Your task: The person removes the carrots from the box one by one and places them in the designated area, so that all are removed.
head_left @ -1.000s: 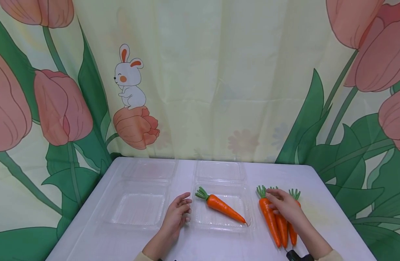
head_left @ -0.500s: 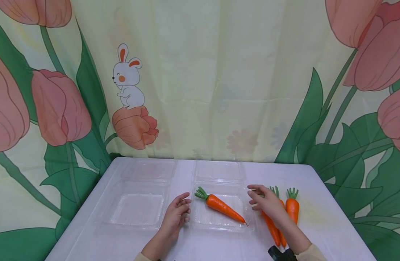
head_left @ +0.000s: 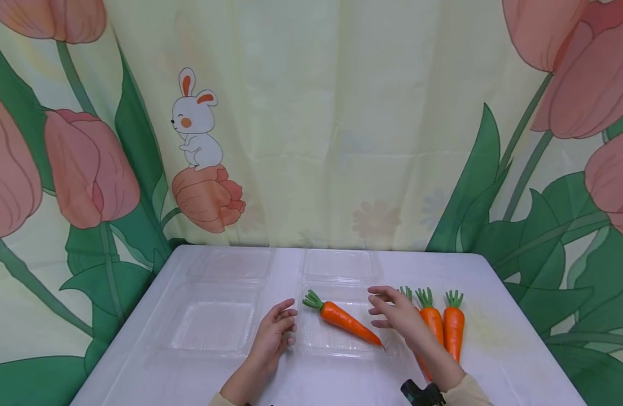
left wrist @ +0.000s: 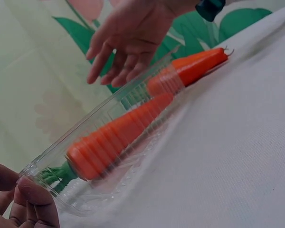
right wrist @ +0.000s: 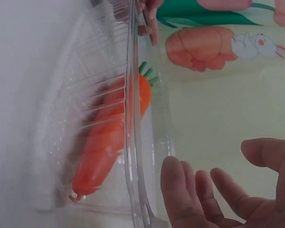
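Note:
A carrot point(head_left: 351, 324) with green stem stubs lies slanted in the base of a clear plastic lidded box point(head_left: 337, 353). Beside the box's left rim is my left hand point(head_left: 272, 335), its fingers loosely bent and apart. In the left wrist view these fingers point(left wrist: 37, 199) overlap a corner of the rim; whether they touch it is unclear. Holding nothing, my right hand point(head_left: 400, 316) hovers above the box's right rim, thumb and fingers spread, as the right wrist view also shows. Partly hidden by this hand and arm, several more carrots point(head_left: 453, 329) lie right of the box.
A second clear box point(head_left: 212, 321) lies at left, its lid folded back towards the table's far edge. The white-covered table point(head_left: 154, 380) ends at a curtain point(head_left: 393, 113) with tulips and a rabbit. A black strap-like device point(head_left: 422, 393) sits at my right wrist.
My right hand has moved left from above the loose carrots to the box's right rim, uncovering the carrots at right. The left hand and the carrot in the box stay put.

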{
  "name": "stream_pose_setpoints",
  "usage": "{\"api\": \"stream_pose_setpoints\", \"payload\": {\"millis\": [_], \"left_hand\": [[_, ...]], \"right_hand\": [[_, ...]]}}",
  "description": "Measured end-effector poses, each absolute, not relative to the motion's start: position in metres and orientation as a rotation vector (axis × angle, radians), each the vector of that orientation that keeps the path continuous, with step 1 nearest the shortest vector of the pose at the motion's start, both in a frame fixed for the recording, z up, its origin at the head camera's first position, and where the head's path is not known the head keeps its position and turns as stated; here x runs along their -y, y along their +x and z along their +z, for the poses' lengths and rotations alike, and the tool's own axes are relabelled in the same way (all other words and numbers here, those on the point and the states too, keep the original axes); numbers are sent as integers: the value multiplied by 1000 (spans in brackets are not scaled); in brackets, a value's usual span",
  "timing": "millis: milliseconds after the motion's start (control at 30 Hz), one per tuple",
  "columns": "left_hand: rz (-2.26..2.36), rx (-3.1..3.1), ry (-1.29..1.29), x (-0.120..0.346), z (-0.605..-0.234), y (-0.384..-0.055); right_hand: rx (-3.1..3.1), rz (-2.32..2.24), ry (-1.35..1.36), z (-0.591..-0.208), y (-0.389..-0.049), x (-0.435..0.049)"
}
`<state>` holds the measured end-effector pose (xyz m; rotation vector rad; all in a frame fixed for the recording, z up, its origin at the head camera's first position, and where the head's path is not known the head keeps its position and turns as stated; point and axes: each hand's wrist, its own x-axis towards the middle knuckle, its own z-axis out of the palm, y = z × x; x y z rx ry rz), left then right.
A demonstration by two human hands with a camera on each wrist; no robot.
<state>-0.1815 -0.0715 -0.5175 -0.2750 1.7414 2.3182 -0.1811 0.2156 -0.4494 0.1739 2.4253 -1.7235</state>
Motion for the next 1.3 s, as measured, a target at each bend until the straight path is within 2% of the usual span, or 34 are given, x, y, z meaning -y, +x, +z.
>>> {"api": "stream_pose_setpoints", "payload": {"millis": [600, 1300], "left_hand": [[2313, -1748, -283, 71, -516, -180], [2313, -1765, -256, 70, -516, -179]], "right_hand": [[-2542, -1409, 20, -460, -177, -179], [-2524, -1407, -46, -480, -188, -154]]}}
